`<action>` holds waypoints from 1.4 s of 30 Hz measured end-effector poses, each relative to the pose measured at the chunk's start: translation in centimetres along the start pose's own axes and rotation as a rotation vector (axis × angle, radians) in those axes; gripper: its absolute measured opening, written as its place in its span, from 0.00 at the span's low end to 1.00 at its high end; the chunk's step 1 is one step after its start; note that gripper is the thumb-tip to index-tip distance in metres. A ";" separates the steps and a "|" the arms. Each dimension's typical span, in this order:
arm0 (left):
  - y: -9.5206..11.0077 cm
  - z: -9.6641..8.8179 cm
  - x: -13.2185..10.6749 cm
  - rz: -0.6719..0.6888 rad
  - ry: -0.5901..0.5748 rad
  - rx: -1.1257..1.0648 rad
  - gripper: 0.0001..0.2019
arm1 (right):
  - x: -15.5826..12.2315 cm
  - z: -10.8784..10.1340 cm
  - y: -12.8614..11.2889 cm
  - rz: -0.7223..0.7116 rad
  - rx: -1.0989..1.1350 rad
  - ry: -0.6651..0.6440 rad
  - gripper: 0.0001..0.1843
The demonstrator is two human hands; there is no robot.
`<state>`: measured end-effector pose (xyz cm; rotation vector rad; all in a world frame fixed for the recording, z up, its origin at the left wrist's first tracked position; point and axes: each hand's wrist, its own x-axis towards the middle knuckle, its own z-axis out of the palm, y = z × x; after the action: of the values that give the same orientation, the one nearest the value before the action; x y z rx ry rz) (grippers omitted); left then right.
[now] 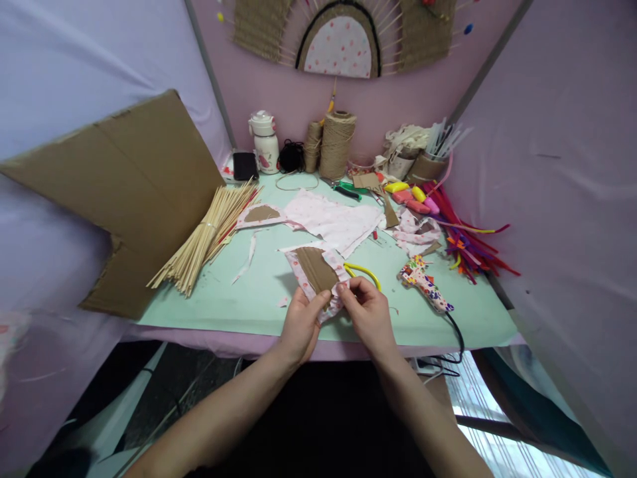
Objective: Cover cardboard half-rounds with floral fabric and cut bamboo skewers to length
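My left hand (301, 324) and my right hand (367, 311) both pinch the near end of a brown cardboard piece (316, 267) wrapped at its edges in white floral fabric (298, 269). The piece is held just above the near part of the mint-green table (249, 292). My right fingers press the fabric edge down onto the cardboard. Yellow-handled scissors (363, 271) lie just behind my right hand. A glue gun (424, 282) covered in a bright floral pattern lies to the right, its black cord running off the table edge.
A bundle of bamboo sticks (209, 236) lies left, beside a large cardboard sheet (124, 179) leaning on the wall. Floral fabric pieces (338, 219) lie mid-table. Twine spools (336, 143), a white jar (265, 141), coloured clips (408, 196) and pipe cleaners (468, 242) stand behind and right.
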<state>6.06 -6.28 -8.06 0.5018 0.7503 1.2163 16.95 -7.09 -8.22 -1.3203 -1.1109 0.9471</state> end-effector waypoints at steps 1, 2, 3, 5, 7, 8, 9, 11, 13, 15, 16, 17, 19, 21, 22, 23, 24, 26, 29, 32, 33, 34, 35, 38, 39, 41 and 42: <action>0.0 0.0 0.0 0.011 0.001 0.024 0.22 | -0.1 0.0 -0.1 -0.006 -0.010 0.002 0.12; 0.0 0.1 0.1 0.024 0.007 0.052 0.22 | -0.1 0.0 -0.2 -0.014 -0.020 0.004 0.12; 0.0 0.1 0.2 0.039 0.020 0.077 0.22 | -0.2 -0.1 -0.2 -0.022 -0.028 -0.002 0.12; -0.1 0.0 0.3 0.065 0.047 0.105 0.22 | -0.2 -0.4 -0.3 -0.034 -0.031 -0.043 0.10; -0.2 -0.2 0.3 0.091 0.047 0.119 0.20 | -0.1 -0.9 -0.3 -0.036 -0.009 -0.082 0.09; -0.2 -0.2 0.3 0.102 0.038 0.130 0.19 | 0.0 -1.1 -0.3 -0.034 0.002 -0.085 0.10; -0.2 -0.3 0.3 0.111 0.027 0.147 0.18 | 0.0 -1.3 -0.3 -0.032 0.008 -0.076 0.11; -0.3 -0.4 0.1 0.125 0.010 0.184 0.19 | 0.2 -1.6 -0.3 -0.035 -0.006 -0.051 0.12; -0.3 -0.5 0.0 0.134 0.003 0.218 0.20 | 0.2 -1.7 -0.4 -0.045 -0.031 -0.043 0.12; -0.3 -0.4 -0.2 0.147 -0.007 0.248 0.20 | 0.2 -1.7 -0.4 -0.060 -0.056 -0.030 0.12; -0.4 -0.4 -0.3 0.150 -0.011 0.262 0.20 | 0.1 -1.6 -0.4 -0.069 -0.067 -0.015 0.12; -0.4 -0.4 -0.4 0.153 -0.012 0.274 0.20 | 0.0 -1.5 -0.3 -0.078 -0.080 0.003 0.12; -0.5 -0.3 -0.6 0.158 -0.005 0.287 0.21 | -0.1 -1.2 -0.2 -0.092 -0.102 0.043 0.13; -0.6 -0.2 -0.7 0.162 0.002 0.293 0.20 | -0.3 -0.9 0.0 -0.099 -0.115 0.072 0.13; -0.7 -0.2 -0.7 0.165 0.004 0.292 0.20 | -0.3 -0.8 0.1 -0.103 -0.124 0.081 0.13; -0.7 -0.2 -0.7 0.166 0.003 0.285 0.20 | -0.4 -0.8 0.1 -0.107 -0.134 0.089 0.12; -0.7 -0.2 -0.6 0.165 0.002 0.273 0.20 | -0.4 -0.7 0.1 -0.111 -0.141 0.092 0.12; -0.7 -0.3 -0.6 0.150 0.008 0.236 0.22 | -0.4 -0.8 -0.1 -0.112 -0.137 0.070 0.12; -0.6 -0.3 -0.5 0.112 0.026 0.197 0.22 | -0.2 -1.3 -0.7 -0.086 -0.106 -0.016 0.15; -0.5 -0.3 -0.5 0.099 0.020 0.202 0.22 | 0.1 -1.6 -0.9 -0.055 -0.119 -0.042 0.19; -0.6 -0.3 -0.6 0.103 0.014 0.207 0.22 | 0.1 -1.6 -0.9 -0.052 -0.135 -0.035 0.19; -0.6 -0.2 -0.7 0.107 0.010 0.214 0.22 | 0.1 -1.5 -0.8 -0.057 -0.156 -0.022 0.19; -0.7 -0.2 -0.7 0.110 0.009 0.223 0.22 | 0.1 -1.4 -0.6 -0.074 -0.185 -0.002 0.18; -0.8 0.0 -0.9 0.111 0.022 0.263 0.23 | -0.1 -1.1 -0.2 -0.181 -0.305 0.100 0.16; -0.7 0.1 -0.9 0.108 0.025 0.271 0.23 | -0.2 -1.1 -0.2 -0.215 -0.339 0.130 0.15; -0.6 0.1 -0.9 0.104 0.024 0.274 0.22 | -0.2 -1.2 -0.2 -0.236 -0.355 0.128 0.16; -0.6 0.1 -0.9 0.104 0.019 0.272 0.22 | -0.2 -1.4 -0.3 -0.214 -0.324 0.093 0.18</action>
<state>6.38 -7.29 -8.17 0.7614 0.9215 1.2227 18.25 -7.62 -7.88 -1.4529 -1.3422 0.5583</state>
